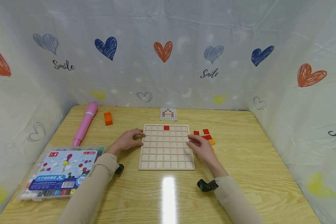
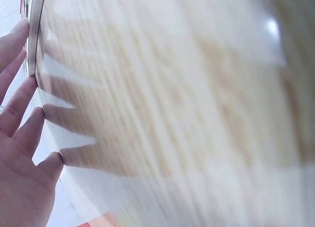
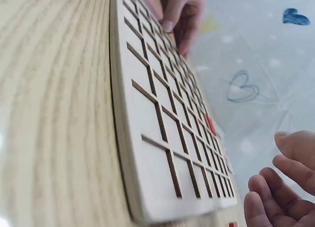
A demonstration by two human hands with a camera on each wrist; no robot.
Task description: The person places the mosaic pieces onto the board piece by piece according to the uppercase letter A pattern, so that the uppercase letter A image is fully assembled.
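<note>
A pale wooden grid board (image 1: 160, 150) lies on the table before me, with one red square tile (image 1: 166, 128) in its top row. My left hand (image 1: 128, 140) is at the board's left edge; in the left wrist view its thumb meets the board's side and spread fingertips touch the tabletop (image 2: 147, 113). At the right edge is my right hand (image 1: 203, 151), its fingers (image 3: 283, 197) loosely bent and holding nothing. Beyond it lie several loose red tiles (image 1: 206, 131) and an orange tile (image 1: 212, 142), partly hidden by the hand.
Behind the board lies a small pattern card (image 1: 168, 114). On the left are an orange block (image 1: 108, 118), a pink tube-shaped object (image 1: 85, 123) and a clear case of molecule-model parts (image 1: 63, 171), which my left sleeve overlaps. A printed curtain (image 1: 162, 77) surrounds the table.
</note>
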